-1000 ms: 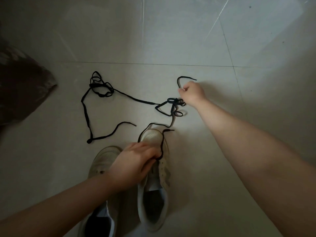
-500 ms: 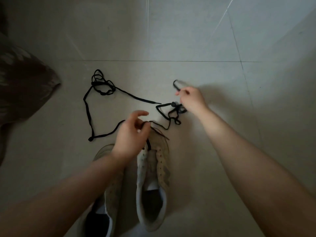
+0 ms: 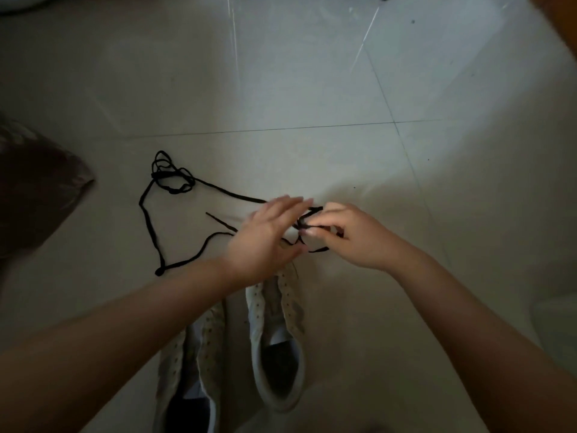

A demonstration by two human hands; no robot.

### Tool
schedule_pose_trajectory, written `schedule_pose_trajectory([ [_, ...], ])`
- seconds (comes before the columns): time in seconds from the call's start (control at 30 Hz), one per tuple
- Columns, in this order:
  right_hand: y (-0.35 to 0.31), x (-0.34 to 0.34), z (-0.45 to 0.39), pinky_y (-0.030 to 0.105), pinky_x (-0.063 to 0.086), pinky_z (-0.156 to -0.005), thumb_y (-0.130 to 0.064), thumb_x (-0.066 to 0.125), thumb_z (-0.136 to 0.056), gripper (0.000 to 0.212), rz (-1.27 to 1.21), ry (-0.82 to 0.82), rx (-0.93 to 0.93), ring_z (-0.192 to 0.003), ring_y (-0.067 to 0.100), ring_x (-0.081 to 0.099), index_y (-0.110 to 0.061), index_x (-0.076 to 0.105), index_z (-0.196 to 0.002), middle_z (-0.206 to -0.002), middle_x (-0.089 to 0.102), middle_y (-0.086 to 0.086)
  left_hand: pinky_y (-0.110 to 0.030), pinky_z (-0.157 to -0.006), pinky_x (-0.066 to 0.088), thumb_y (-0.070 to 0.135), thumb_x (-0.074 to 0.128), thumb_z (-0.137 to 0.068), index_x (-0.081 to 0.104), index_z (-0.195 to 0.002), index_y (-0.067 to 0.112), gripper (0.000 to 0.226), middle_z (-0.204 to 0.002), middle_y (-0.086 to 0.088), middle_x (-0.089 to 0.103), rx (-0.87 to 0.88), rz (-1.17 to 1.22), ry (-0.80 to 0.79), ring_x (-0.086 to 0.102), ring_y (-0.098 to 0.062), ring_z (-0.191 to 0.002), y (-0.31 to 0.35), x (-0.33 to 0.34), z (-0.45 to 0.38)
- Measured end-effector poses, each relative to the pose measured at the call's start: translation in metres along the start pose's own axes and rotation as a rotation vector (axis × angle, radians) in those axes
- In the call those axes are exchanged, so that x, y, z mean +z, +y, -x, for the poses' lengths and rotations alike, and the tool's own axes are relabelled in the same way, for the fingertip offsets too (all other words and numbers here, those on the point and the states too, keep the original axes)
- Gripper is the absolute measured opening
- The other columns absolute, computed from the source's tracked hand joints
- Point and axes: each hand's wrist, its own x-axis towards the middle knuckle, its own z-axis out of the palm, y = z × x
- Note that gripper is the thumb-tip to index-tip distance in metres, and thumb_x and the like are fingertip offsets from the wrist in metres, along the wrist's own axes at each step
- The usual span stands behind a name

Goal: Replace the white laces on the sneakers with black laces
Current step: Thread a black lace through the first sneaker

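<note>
Two white sneakers stand side by side on the tiled floor, toes pointing away: the right sneaker (image 3: 276, 348) and the left sneaker (image 3: 190, 367), both with bare eyelets. A long black lace (image 3: 150, 226) sprawls on the floor to the left, with a tangle at its far end. My right hand (image 3: 346, 235) pinches a knotted bunch of black lace (image 3: 307, 225) just beyond the right sneaker's toe. My left hand (image 3: 268, 235) hovers beside it with fingers stretched out, blurred, touching the same bunch.
A dark patterned cloth (image 3: 34, 189) lies at the left edge. A pale rounded object (image 3: 555, 326) shows at the right edge. The floor (image 3: 312, 73) is of light tiles with grout lines.
My left hand has left the right sneaker and moved up and right to the knotted lace. My right hand has drawn nearer, still holding the lace.
</note>
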Motion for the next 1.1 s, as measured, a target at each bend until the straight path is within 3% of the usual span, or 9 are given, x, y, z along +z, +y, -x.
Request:
schedule_pose_trajectory([
  [0.13,-0.013,-0.016,0.012,0.015,0.038,-0.068,-0.029,0.051,-0.089,0.024,-0.088,-0.006,-0.012,-0.08,-0.001,0.048,-0.02,0.073,-0.092,-0.078,0.053,-0.011,-0.037,-0.081,0.045,0.043,0.041,-0.091,0.061,-0.1,0.017,0.034,-0.085,0.01,0.061,0.154,0.014,0.093,0.06,-0.018,-0.084,0.012,0.006,0.003],
  [0.3,-0.005,-0.007,0.024,0.006,0.034,-0.073,-0.025,0.054,-0.095,0.017,-0.126,0.269,0.212,-0.084,-0.003,0.051,-0.025,0.071,-0.097,-0.09,0.06,-0.005,-0.029,-0.054,0.039,0.04,0.036,-0.095,0.057,-0.094,0.02,0.029,-0.058,0.011,0.048,0.058,0.123,0.036,0.049,-0.01,-0.054,0.014,-0.005,0.011],
  [0.4,-0.012,0.023,0.027,0.01,0.034,-0.089,-0.035,0.054,-0.09,0.028,-0.062,0.453,0.246,-0.102,0.005,0.051,-0.02,0.066,-0.11,-0.106,0.057,-0.004,-0.029,-0.054,0.036,0.039,0.036,-0.1,0.061,-0.095,0.019,0.032,-0.055,0.009,0.045,-0.056,0.105,0.124,0.052,-0.017,-0.058,0.024,-0.007,0.017],
  [0.47,-0.023,0.043,0.032,0.015,0.039,-0.082,-0.043,0.055,-0.087,0.028,-0.102,0.627,0.302,-0.093,0.006,0.053,-0.018,0.063,-0.099,-0.098,0.054,-0.007,-0.032,-0.057,0.039,0.036,0.037,-0.1,0.06,-0.092,0.016,0.032,-0.058,0.007,0.05,-0.201,0.189,0.176,0.054,-0.02,-0.062,0.032,-0.008,0.015],
  [0.53,-0.036,0.054,0.036,0.014,0.04,-0.07,-0.041,0.058,-0.09,0.025,-0.329,0.575,0.391,-0.076,0.001,0.055,-0.017,0.064,-0.088,-0.083,0.058,-0.011,-0.034,-0.059,0.041,0.036,0.034,-0.1,0.055,-0.095,0.014,0.031,-0.07,0.001,0.059,-0.253,0.078,0.146,0.059,-0.026,-0.071,0.038,-0.006,0.012],
  [0.67,-0.04,0.064,0.033,0.017,0.04,-0.056,-0.03,0.058,-0.093,0.02,-0.903,0.353,0.637,-0.057,-0.003,0.053,-0.016,0.071,-0.096,-0.062,0.061,-0.015,-0.029,-0.06,0.035,0.024,0.031,-0.1,0.045,-0.106,0.015,0.018,-0.097,-0.005,0.064,-0.207,-0.252,-0.077,0.063,-0.028,-0.086,0.045,0.007,0.014],
  [0.8,-0.031,0.074,0.032,0.017,0.036,-0.053,-0.016,0.06,-0.091,0.013,-1.017,0.43,0.649,-0.055,0.002,0.046,-0.013,0.072,-0.097,-0.058,0.056,-0.014,-0.032,-0.073,0.046,0.026,0.031,-0.101,0.047,-0.119,0.014,0.027,-0.111,-0.005,0.059,-0.147,-0.23,-0.18,0.06,-0.023,-0.095,0.036,0.012,0.018],
  [0.97,-0.021,0.069,0.032,0.02,0.05,-0.063,-0.006,0.055,-0.094,0.012,-1.011,0.473,0.642,-0.073,0.011,0.065,-0.01,0.065,-0.088,-0.076,0.069,-0.003,-0.025,-0.071,0.036,0.036,0.039,-0.095,0.064,-0.096,0.019,0.03,-0.097,0.003,0.058,-0.17,-0.329,-0.046,0.055,-0.014,-0.08,0.021,0.011,0.037],
  [1.1,-0.021,0.071,0.03,0.02,0.055,-0.07,0.003,0.058,-0.09,0.012,-0.974,0.415,0.617,-0.072,0.011,0.069,-0.008,0.061,-0.084,-0.081,0.067,0.006,-0.028,-0.084,0.034,0.04,0.043,-0.092,0.067,-0.091,0.025,0.028,-0.094,0.006,0.054,-0.279,-0.378,-0.134,0.052,-0.012,-0.088,0.009,0.011,0.047],
])
